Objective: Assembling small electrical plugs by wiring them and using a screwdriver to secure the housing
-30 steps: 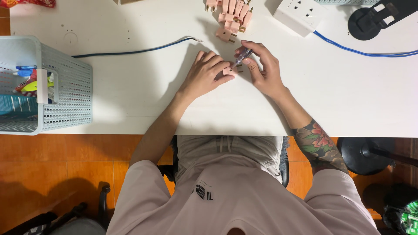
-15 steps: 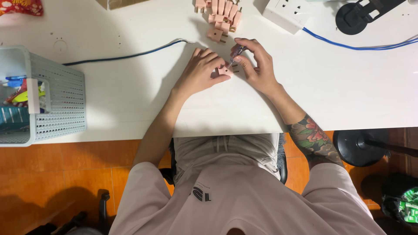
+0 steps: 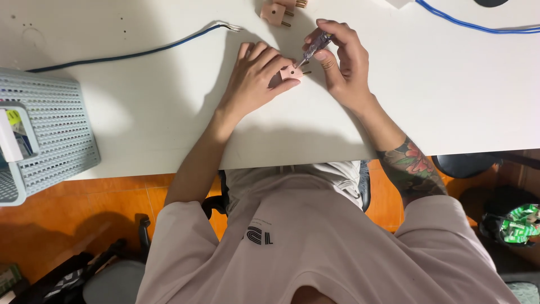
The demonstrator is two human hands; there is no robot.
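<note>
Where the left hand [image 3: 256,79] pins a small pink plug [image 3: 291,72] to the tabletop [image 3: 450,95], its fingers hide part of it. Right hand [image 3: 343,62] grips a screwdriver [image 3: 315,46], tip at plug. Second plug [image 3: 274,12] lies cut off near the top edge.

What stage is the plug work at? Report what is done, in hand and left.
Done: nothing can be confirmed; no finished plug is told apart. In hand: the left hand steadies a pink plug on the white table while the right hand sets a screwdriver tip on it. Left: another pink plug lies beyond, and the blue cable lies unattached.
</note>
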